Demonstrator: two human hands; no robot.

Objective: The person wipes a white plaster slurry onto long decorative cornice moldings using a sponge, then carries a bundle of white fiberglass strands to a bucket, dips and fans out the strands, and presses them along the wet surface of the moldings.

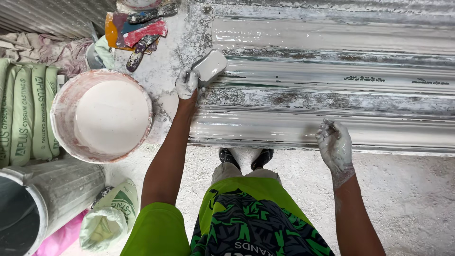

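Plaster-splashed floor underfoot, long ribbed mould [332, 90] running left to right. White scoop [210, 65] over mould's left end, long axis slanting up-right, gripped tight in left hand [186, 83]. Right hand [335, 146] loosely open, empty, fingertips touching mould's near edge. Plaster bucket [102, 115] beside.

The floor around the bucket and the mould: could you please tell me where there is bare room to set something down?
Bare floor lies on the near side of the long mould, beyond the right hand. A smaller patch sits between the bucket and the feet. Crowded: the far corner with scrapers, and the side with sacks, a bin and an open bag. The left hand holds a trowel.
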